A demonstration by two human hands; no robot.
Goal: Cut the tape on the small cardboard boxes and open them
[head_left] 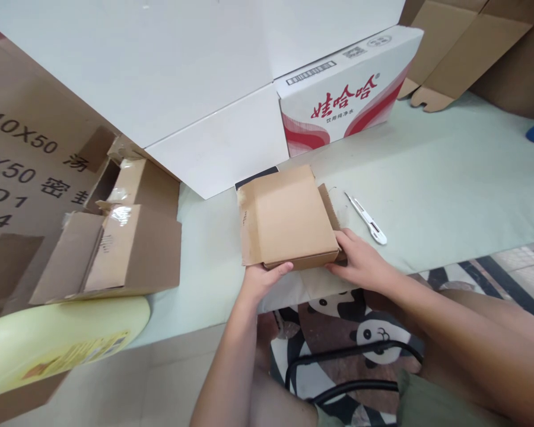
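Note:
A flat brown cardboard box [293, 216] sits in front of me at the table's near edge, its right end showing a raised flap [329, 206]. My left hand [261, 279] grips the box's near left corner, thumb along the front side and the other fingers hidden beneath. At the near right corner my right hand [355, 256] holds the open end, with thumb and fingers around the edge. To the right of the box lies a white utility knife [365, 218], touched by neither hand. A dark flat object [257, 177] shows partly behind the box.
A white carton with red lettering [349, 95] and large white boxes [218, 142] stand along the back. On the left are opened cardboard boxes [153, 237] and a pale yellow bottle [66, 341]. More cardboard [467, 47] stands at the back right of the green-covered table [449, 184].

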